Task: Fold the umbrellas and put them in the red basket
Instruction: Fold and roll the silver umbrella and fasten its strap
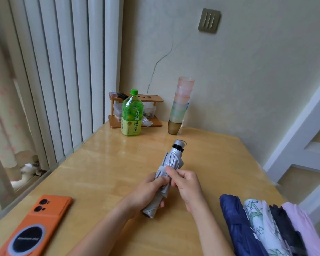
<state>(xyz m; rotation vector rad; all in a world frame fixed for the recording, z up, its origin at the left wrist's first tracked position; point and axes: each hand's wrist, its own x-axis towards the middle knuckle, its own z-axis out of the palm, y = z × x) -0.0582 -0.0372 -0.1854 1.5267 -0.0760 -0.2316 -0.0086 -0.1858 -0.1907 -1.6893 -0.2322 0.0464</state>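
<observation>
Left hand point(148, 193) grips, right hand point(187, 185) pinches the silver umbrella point(174, 159) (handle pointing away, slightly rightward).

I see a pale wooden table point(103, 163) against a cracked cream wall point(248, 61); left of the table, a white ribbed radiator point(63, 71) and curtain point(2, 111).

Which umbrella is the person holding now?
The silver umbrella, gripped by the left hand and right hand; the other umbrellas lie untouched, side by side, at the right.

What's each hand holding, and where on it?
Both hold the silver umbrella: left hand grips the near half of the canopy, right hand pinches its middle.
</observation>
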